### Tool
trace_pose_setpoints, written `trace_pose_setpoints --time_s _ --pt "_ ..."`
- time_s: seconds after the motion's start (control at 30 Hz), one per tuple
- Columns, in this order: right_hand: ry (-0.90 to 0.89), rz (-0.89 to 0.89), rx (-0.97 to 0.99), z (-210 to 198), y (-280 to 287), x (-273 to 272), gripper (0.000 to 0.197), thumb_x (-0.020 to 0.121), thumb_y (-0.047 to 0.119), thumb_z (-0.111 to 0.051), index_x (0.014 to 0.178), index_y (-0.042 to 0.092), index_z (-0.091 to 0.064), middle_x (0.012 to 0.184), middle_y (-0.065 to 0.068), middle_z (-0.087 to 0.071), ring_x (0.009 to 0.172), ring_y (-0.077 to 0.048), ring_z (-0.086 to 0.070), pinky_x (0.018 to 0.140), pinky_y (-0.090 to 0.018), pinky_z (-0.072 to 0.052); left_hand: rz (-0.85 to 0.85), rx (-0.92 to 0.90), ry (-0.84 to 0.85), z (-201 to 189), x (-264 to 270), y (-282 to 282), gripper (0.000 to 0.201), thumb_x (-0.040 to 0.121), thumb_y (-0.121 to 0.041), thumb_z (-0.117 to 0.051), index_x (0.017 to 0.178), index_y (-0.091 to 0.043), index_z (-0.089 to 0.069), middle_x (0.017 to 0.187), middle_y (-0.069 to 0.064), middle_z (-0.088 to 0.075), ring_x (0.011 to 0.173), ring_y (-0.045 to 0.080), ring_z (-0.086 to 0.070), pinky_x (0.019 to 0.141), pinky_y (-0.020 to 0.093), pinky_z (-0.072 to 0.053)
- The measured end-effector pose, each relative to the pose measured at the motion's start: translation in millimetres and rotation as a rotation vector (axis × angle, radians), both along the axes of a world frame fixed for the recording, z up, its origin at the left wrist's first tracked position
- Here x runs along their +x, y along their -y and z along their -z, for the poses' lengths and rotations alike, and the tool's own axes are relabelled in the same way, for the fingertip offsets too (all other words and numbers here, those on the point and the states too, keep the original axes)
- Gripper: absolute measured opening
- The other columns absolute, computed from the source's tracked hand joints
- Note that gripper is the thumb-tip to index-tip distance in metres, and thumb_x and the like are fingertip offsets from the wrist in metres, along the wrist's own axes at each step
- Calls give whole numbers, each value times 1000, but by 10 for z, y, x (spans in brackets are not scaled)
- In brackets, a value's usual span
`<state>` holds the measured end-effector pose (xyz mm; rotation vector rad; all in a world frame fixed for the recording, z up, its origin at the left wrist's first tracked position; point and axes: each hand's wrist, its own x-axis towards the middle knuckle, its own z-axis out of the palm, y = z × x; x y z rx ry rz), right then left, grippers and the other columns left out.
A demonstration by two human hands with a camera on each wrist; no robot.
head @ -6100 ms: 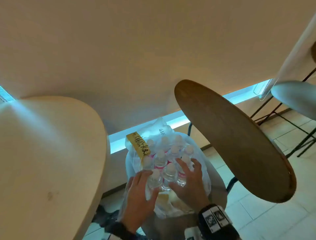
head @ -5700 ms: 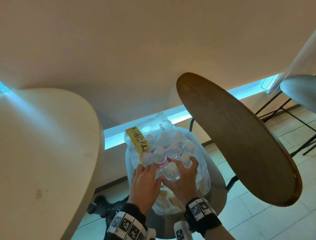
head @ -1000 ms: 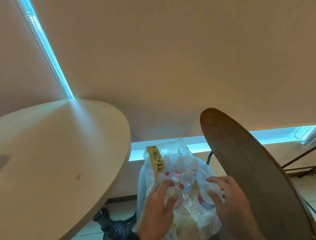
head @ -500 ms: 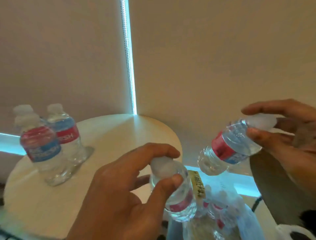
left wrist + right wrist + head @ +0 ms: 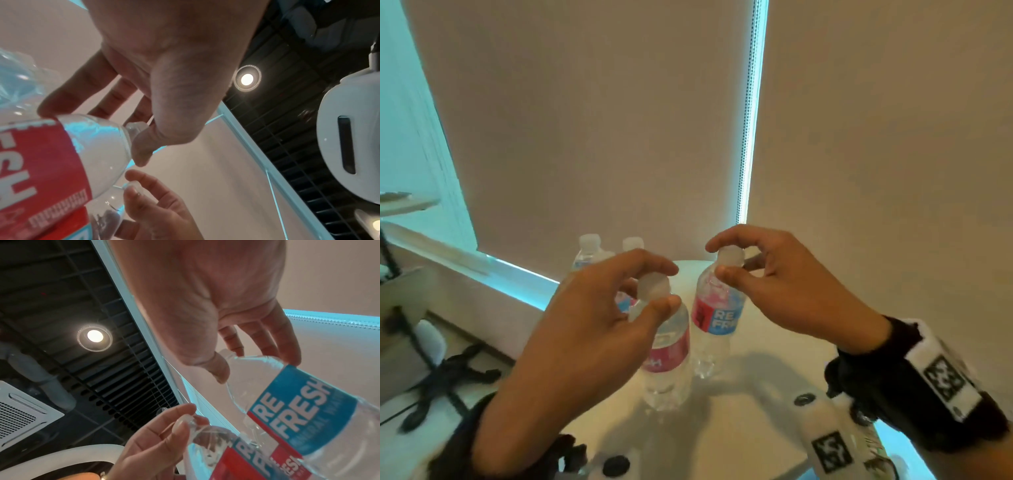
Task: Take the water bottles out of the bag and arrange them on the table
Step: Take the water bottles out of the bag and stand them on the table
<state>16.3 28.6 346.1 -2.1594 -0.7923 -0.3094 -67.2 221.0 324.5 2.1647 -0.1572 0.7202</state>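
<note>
Two clear water bottles with red and blue labels stand upright over the round pale table (image 5: 763, 356), side by side; whether their bases touch it I cannot tell. My left hand (image 5: 669, 287) pinches the white cap of the nearer bottle (image 5: 667, 356) from above. My right hand (image 5: 722, 258) pinches the cap of the farther bottle (image 5: 717, 318). The left wrist view shows thumb and fingers round that cap (image 5: 135, 128). In the right wrist view my thumb is at the neck of its bottle (image 5: 298, 410). Two more bottles (image 5: 589, 251) stand behind my left hand. The bag is out of view.
Closed beige blinds (image 5: 602, 137) hang right behind the table. A black star-shaped chair base (image 5: 445, 377) and a white seat (image 5: 428, 339) sit on the floor at the left. The near part of the tabletop lies under my wrists.
Both hands have carried their bottles from above the bag to over the table. The right bottle, tilted half a second ago, now stands upright. The bag has left the view.
</note>
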Motion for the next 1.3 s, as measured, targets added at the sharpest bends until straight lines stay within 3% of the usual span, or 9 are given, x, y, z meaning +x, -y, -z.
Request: trace_pose_setpoints --time_s 0.1,0.23,0.4,0.57,0.73,0.9,1.0,1.1,1.3 --pt "20 -9 -62 67 -214 165 21 93 21 -65 112 30 -67 116 9 -64 89 -17 -67 74 -18 -54 -53 27 -34 45 107 -90 23 79 -35 -73 101 -39 -69 98 -18 -69 91 11 -66 83 44 -60" --pt "25 -29 -103 177 -394 376 21 92 23 -63 111 32 -65 115 4 -63 98 -17 -63 89 -39 -56 -87 62 -90 80 234 -159 20 83 -35 -71 102 -39 -66 103 -20 -66 94 8 -64 89 42 -58" --pt "26 -6 -120 256 -550 531 22 93 26 -61 114 32 -63 123 5 -61 110 -16 -58 97 -43 -53 -114 108 -113 90 347 -178 21 86 -36 -67 107 -40 -65 115 -16 -67 100 11 -65 95 40 -55" --pt "41 21 -100 298 -642 560 25 95 27 -60 119 32 -62 123 2 -60 111 -18 -58 98 -43 -52 -121 153 -130 71 411 -198 37 83 -38 -69 120 -35 -63 129 -10 -64 111 15 -63 98 39 -51" --pt "24 55 -40 296 -593 518 40 92 29 -66 130 29 -58 132 3 -59 112 -10 -57 97 -35 -55 -85 131 -100 68 354 -204 54 71 -56 -51 119 -35 -62 125 -10 -66 99 7 -58 95 38 -51" --pt "-22 149 44 262 -292 320 47 87 38 -71 132 32 -56 136 6 -53 110 -13 -61 89 -27 -57 -28 123 168 43 186 -29 40 77 -60 -61 106 -33 -66 114 -32 -52 109 -4 -53 93 47 -55" --pt "4 238 90 300 87 181 39 85 39 -72 123 35 -62 130 10 -55 108 -11 -64 86 -29 -59 113 80 293 112 105 197 24 76 -47 -69 96 -34 -66 108 -33 -61 103 -12 -59 89 25 -56" --pt "25 363 117 431 593 36 32 83 37 -74 113 35 -66 122 10 -57 103 -8 -65 83 -30 -59 314 108 325 260 39 548 20 74 -35 -76 92 -32 -68 101 -29 -65 99 -14 -57 86 -2 -39" --pt "-121 692 82 1117 1740 -323 27 84 31 -75 110 33 -65 120 11 -57 103 -7 -62 82 -29 -57 729 41 122 973 91 1449 18 72 -38 -73 89 -34 -68 88 -24 -67 81 -9 -63 70 3 -44"
